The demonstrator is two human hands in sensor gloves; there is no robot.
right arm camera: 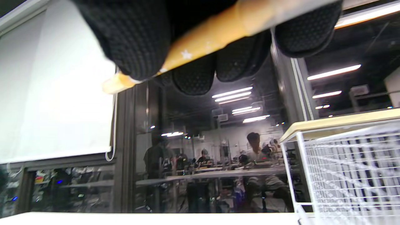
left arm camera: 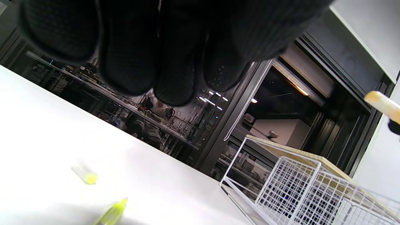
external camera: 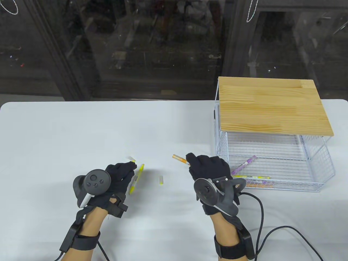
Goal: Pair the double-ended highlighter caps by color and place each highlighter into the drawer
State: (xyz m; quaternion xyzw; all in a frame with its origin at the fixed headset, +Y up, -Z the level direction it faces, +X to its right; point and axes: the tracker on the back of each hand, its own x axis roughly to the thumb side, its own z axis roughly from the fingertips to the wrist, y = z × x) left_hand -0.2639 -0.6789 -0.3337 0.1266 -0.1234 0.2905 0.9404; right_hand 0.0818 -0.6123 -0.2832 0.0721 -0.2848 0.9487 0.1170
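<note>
Right hand [external camera: 209, 170]: fingers clamped round orange highlighter [external camera: 180, 159], held above bench [external camera: 54, 130], just left of wire drawer [external camera: 318, 174].

Left hand [external camera: 119, 176]: fingers curled; grip on yellow cap [external camera: 132, 158] at fingertips cannot be told.

Yellow highlighter [external camera: 137, 178] lies just right of left hand; second yellow cap [external camera: 161, 180] loose mid-bench.

Drawer open; purple, yellow and orange highlighters noted inside.

Judged roughly half done: orange and yellow outstanding.

At your twelve o'clock, past the white table [external camera: 81, 130], dark glass doors [external camera: 136, 49] reflect shelves and clutter. Two white cord loops [external camera: 251, 12] hang at eleven and one o'clock. Through the right wrist view you see people [right arm camera: 254, 147] seated at benches under strip lights [right arm camera: 332, 72], beside a white roller blind [right arm camera: 56, 93].
</note>
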